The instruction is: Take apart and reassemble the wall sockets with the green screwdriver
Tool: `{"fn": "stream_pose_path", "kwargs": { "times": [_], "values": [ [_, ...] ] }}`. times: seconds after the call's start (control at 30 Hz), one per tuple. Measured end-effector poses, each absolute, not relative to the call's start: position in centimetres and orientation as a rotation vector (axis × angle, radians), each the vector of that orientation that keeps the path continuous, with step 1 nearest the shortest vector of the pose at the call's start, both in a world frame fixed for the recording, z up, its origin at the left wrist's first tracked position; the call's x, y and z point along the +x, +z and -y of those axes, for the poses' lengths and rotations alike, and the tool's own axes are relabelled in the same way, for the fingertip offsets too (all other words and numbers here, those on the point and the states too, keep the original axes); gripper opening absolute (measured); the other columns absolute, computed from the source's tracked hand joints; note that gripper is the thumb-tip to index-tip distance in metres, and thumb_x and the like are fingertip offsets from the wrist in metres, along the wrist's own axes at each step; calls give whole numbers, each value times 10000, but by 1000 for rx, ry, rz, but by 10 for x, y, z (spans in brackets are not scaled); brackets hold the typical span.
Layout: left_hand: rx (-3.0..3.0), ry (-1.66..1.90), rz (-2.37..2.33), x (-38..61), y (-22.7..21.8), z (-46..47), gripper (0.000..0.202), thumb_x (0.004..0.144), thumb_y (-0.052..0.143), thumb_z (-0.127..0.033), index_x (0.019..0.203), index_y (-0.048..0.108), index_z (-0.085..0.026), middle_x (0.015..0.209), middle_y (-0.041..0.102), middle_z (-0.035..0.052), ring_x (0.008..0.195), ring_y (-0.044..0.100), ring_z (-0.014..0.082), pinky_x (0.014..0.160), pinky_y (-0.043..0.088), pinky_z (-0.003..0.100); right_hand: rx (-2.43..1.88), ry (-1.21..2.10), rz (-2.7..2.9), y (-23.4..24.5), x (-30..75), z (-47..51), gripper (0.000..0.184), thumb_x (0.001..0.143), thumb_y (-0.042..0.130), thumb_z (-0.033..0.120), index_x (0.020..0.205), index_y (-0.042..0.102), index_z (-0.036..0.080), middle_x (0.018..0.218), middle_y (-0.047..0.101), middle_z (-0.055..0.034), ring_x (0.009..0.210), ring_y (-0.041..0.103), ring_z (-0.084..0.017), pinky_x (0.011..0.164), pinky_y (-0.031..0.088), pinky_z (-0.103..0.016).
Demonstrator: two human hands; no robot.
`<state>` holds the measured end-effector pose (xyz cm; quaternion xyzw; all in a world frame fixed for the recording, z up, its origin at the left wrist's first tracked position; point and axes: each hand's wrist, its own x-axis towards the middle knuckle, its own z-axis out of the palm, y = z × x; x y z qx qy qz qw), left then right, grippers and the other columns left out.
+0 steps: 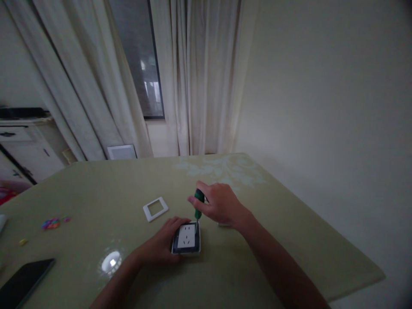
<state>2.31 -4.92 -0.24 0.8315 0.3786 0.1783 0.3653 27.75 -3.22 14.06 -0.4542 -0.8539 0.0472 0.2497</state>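
A wall socket point(186, 237) with a white face and a dark surround lies face up on the table. My left hand point(162, 242) is closed around its left side, fingers at the top edge and thumb near the bottom. My right hand point(219, 201) grips the green handle of a screwdriver point(198, 204), held nearly upright. The screwdriver's tip meets the right side of the socket's dark surround. A white rectangular cover frame point(156, 209) lies flat beyond my left hand. Part of a pale flat object point(223, 225) shows under my right wrist.
The greenish table point(106, 189) has a long edge beside the wall at right. At left lie a dark phone or tablet point(25, 281), small colourful pieces point(50, 223) and a yellow bit point(22, 242). Curtains point(206, 77) hang behind.
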Motion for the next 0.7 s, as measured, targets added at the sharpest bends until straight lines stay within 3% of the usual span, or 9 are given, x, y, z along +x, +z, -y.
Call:
{"fn": "stream_pose_path", "kwargs": {
  "times": [0.1, 0.27, 0.43, 0.5, 0.6, 0.7],
  "values": [
    [2139, 453, -975, 22, -5, 49, 973, 664, 813, -238, 1547, 411, -314, 1451, 541, 98, 1370, 491, 395, 1206, 397, 562, -1233, 120, 2353, 141, 275, 36, 460, 983, 634, 658, 904, 632, 205, 689, 657, -33, 613, 510, -161, 613, 206, -306],
    [2158, 452, -979, 18, -12, 46, 982, 694, 817, -276, 1582, 400, -324, 1509, 510, 109, 1401, 470, 417, 1211, 390, 574, -1037, 324, 2477, 145, 275, 38, 312, 1052, 609, 511, 1033, 591, 200, 831, 710, -40, 706, 576, -174, 642, 278, -287],
    [2168, 437, -964, 15, -16, 45, 994, 705, 817, -261, 1593, 380, -349, 1480, 521, 89, 1379, 501, 379, 1211, 403, 536, -1070, 339, 2517, 158, 284, 47, 174, 1063, 593, 385, 1108, 579, 218, 920, 760, -46, 774, 648, -191, 657, 313, -284],
    [2178, 441, -958, 16, -17, 45, 984, 717, 828, -263, 1590, 382, -353, 1465, 526, 86, 1367, 512, 371, 1208, 409, 530, -1250, 178, 2477, 158, 283, 49, 214, 1056, 589, 413, 1115, 601, 208, 901, 772, -74, 759, 666, -215, 645, 305, -299],
    [2188, 458, -949, 16, -17, 45, 973, 731, 837, -264, 1586, 381, -352, 1473, 516, 87, 1377, 504, 370, 1216, 400, 534, -1486, -56, 2389, 153, 275, 50, 387, 1041, 572, 574, 1048, 642, 194, 844, 770, -119, 720, 677, -250, 624, 272, -323],
    [2173, 464, -962, 16, -17, 45, 973, 731, 841, -259, 1582, 378, -350, 1494, 504, 93, 1398, 481, 378, 1229, 381, 548, -1335, -27, 2458, 151, 270, 50, 366, 1061, 549, 559, 1051, 634, 204, 859, 777, -97, 715, 677, -233, 620, 256, -326]
  ]
}}
